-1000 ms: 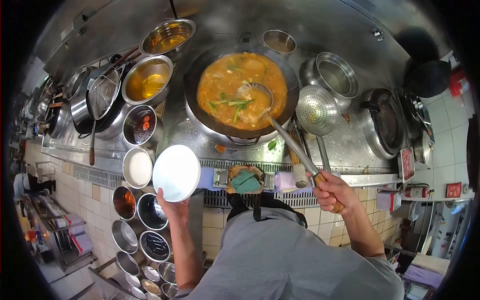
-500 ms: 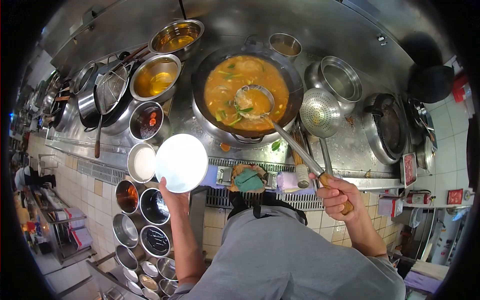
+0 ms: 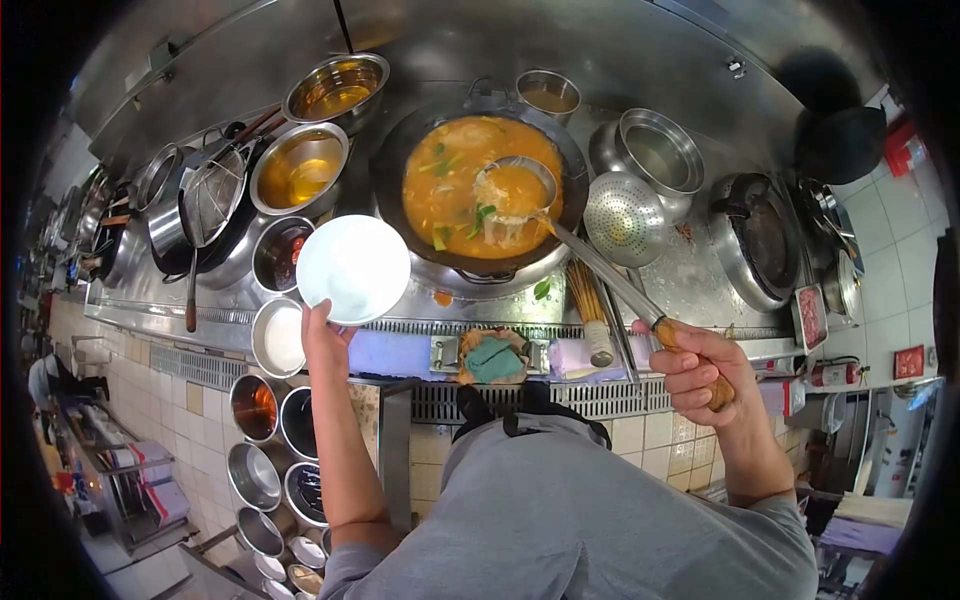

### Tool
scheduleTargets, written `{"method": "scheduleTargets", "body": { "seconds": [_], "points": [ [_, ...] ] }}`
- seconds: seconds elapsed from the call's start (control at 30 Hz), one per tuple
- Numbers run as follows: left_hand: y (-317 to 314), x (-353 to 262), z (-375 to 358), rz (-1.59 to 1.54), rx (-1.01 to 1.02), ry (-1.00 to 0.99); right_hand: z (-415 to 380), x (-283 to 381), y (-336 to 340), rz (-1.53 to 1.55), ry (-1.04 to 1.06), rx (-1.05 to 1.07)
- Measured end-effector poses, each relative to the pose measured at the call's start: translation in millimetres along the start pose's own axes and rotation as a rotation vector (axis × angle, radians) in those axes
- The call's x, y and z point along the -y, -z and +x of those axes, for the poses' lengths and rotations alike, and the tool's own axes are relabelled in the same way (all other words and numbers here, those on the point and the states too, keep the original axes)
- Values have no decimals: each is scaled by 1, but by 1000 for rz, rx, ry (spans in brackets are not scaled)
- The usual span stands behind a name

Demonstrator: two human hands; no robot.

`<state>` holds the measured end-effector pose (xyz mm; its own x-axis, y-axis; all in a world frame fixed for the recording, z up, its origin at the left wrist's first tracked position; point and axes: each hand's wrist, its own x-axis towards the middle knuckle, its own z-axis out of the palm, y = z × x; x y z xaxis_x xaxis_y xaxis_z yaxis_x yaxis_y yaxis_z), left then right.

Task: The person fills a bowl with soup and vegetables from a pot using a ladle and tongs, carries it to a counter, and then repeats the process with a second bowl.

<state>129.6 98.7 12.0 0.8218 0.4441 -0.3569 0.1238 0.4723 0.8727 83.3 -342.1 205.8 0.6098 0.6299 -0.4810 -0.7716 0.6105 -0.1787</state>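
1. Right hand fist-wrapped on long steel ladle's wooden handle, far from the bowl: brimful scoop may slop.
2. Left hand pinches round white plate by its rim, left of black wok: tilt risk.
3. Orange soup could drip between wok and plate.

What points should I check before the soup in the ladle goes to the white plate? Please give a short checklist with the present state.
1. Ladle is loaded with soup: ok.
2. Right hand grips the wooden handle firmly: ok.
3. Left hand holds the white plate by its near edge: ok.
4. Plate is empty: ok.
5. Plate sits beside the wok, not yet under the ladle: not ok.
6. Plate is held level: cannot tell.
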Motion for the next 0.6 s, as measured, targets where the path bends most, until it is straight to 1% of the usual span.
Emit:
{"method": "scheduleTargets", "body": {
  "seconds": [0.07,0.13,0.17,0.2,0.27,0.33,0.47,0.53,0.6],
  "points": [
    [6,6,17,-52,53,24,1,2,-3,-8,8,37],
    [-5,-2,15,-61,44,15,-5,1,-4,127,20,50],
    [-7,-3,9,-54,34,34,-6,1,2,181,11,159],
    [-7,-4,5,-49,29,36,-8,3,0,186,7,158],
    [-13,-7,1,-58,-12,45,-15,7,-13,95,62,95],
    [-17,-8,-7,-52,-35,27,-23,11,-19,82,76,99],
    [-24,-8,-23,-107,-88,-17,-34,26,-26,95,68,147],
    [-20,-1,-25,-117,-110,-7,-40,31,-23,105,62,148],
    [-22,2,-35,-215,-149,-44,-40,40,-20,128,57,185]
  ]
}}
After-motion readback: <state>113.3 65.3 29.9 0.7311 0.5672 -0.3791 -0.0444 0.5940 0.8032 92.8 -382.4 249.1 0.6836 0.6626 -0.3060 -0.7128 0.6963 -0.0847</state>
